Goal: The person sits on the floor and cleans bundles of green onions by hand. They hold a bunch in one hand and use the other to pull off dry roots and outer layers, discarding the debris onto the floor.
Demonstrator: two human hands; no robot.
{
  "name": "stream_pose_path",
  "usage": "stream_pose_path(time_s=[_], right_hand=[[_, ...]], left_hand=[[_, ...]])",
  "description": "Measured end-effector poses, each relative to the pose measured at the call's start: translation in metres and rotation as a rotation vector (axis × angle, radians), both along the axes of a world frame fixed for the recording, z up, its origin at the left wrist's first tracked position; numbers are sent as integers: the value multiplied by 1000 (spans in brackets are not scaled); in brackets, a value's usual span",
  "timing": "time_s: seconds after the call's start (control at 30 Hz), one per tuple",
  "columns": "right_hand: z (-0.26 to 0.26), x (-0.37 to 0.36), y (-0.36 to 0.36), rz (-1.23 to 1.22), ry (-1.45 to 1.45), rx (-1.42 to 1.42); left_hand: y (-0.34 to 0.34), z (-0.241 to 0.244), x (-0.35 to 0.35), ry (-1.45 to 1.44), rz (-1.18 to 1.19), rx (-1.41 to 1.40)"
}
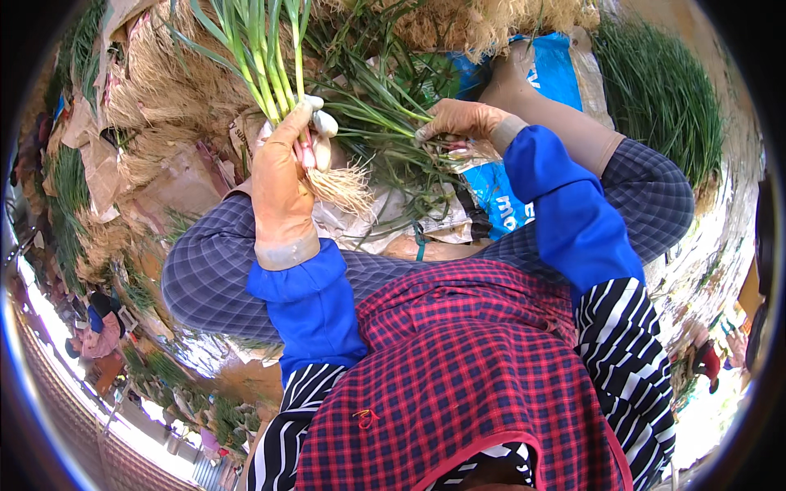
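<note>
My left hand (285, 166), in a glove with whitish fingertips, is closed around a small bunch of green onions (270, 73). Their leaves point up and away, and the pinkish bulbs and pale roots hang by my palm. To the right, my right hand (460, 123), gloved too, pinches thin green stalks (393, 123) whose leaves spread leftward over a loose heap of green leaves (424, 178) between my legs. Part of what lies under the right fingers is hidden.
Rooty bundles of onions (159, 67) are piled at the upper left and top. A blue printed sack (500, 199) lies under the leaves. A thick green bundle (660, 98) stands at the right. Other people, one in pink (103, 337), sit farther off.
</note>
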State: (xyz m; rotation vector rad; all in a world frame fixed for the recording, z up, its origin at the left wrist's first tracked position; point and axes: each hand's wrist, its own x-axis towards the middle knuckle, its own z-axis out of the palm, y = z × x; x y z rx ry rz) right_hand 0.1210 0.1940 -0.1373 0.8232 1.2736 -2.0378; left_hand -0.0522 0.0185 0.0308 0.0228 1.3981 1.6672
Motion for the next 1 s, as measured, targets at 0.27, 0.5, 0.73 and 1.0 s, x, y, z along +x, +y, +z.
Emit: stream_pose_path(time_s=[0.27,0.5,0.73,1.0], right_hand=[[72,8,-2,-60,205,-145],[125,16,-13,-225,266,-129],[135,19,-24,-175,351,34],[204,99,77,29,155,1035]], left_hand=[[1,-19,9,-25,-67,-2],[4,-23,28,70,-164,-99],[12,-29,58,77,-152,-96],[3,-68,41,180,-186,-210]])
